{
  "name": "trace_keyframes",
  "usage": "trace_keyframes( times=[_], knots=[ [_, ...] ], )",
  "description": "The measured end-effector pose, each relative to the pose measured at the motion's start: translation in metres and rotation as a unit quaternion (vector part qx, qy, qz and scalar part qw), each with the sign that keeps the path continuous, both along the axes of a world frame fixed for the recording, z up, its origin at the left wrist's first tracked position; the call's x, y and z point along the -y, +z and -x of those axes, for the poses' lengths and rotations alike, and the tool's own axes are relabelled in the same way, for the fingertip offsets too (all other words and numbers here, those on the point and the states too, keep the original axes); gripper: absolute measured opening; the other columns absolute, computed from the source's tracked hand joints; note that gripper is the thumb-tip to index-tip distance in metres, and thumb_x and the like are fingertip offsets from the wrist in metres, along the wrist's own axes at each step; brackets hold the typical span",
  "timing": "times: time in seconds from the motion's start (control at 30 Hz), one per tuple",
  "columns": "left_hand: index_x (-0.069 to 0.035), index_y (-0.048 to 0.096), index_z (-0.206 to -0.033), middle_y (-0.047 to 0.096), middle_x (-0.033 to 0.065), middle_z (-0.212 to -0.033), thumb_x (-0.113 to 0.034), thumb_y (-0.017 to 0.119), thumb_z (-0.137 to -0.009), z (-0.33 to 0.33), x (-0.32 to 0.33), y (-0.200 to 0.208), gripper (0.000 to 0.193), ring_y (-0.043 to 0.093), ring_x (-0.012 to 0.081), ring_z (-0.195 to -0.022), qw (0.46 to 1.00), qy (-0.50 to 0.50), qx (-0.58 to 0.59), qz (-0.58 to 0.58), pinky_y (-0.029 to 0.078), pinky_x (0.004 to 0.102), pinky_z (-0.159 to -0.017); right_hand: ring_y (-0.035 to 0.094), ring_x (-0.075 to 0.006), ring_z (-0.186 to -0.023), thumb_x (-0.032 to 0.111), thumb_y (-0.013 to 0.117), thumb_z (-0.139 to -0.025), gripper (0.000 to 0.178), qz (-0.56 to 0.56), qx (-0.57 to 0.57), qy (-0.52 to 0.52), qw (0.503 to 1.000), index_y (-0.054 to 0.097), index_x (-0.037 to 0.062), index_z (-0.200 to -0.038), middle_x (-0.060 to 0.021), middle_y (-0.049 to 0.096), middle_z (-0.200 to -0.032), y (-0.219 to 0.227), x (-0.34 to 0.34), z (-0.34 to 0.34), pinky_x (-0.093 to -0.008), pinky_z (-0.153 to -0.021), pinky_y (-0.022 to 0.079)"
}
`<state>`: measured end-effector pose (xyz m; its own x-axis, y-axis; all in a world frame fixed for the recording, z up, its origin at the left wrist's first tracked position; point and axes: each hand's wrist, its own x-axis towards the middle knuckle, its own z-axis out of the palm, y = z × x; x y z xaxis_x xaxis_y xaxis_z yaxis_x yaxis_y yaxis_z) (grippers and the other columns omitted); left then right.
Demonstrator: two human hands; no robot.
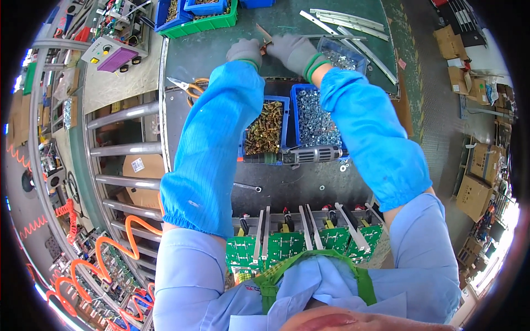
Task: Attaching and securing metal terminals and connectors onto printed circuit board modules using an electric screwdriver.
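Note:
My left hand (244, 51), in a grey glove, is closed at the far side of the bench. Close beside it is my gloved right hand (290, 52), its fingers bent inward. A thin copper-coloured strip (264, 33) slants up between them; the fingertips meet at its lower end, and the exact grip is hidden. Nearer to me stand a blue bin of brass-coloured screws (264, 128) and a blue bin of silver nuts (317, 118). A power screwdriver (298, 156) lies across their near edges. Orange-handled scissors (190, 88) rest left of my left sleeve.
Pale metal strips (353, 33) lie at the far right, near a tray of small clear or silver parts (342, 55). A green bin (204, 25) holds blue bins. Green circuit boards (287, 245) stand close to my body. A wrench (247, 187) lies mid-bench; rollers (127, 149) run leftward.

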<state>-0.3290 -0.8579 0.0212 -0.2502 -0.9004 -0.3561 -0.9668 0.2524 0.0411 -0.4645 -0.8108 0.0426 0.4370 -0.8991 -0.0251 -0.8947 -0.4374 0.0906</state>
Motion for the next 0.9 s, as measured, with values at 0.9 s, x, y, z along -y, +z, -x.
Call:
trace_keyframes(
  times=[0.9],
  knots=[
    [-0.018, 0.051, -0.123, 0.051, 0.0092, -0.122, -0.04, 0.062, -0.081, -0.009, -0.02, 0.014, 0.048, 0.05, 0.0293, -0.113, 0.994, -0.092, 0.028, -0.052, 0.046, 0.042, -0.089, 0.066, -0.026, -0.083, 0.011, 0.06, -0.075, 0.016, -0.313, -0.233, 0.078, 0.917, 0.071, 0.0094, -0.086, -0.0064, 0.069, -0.087, 0.022, -0.156, 0.009, -0.0374, -0.063, 0.051]
  ],
)
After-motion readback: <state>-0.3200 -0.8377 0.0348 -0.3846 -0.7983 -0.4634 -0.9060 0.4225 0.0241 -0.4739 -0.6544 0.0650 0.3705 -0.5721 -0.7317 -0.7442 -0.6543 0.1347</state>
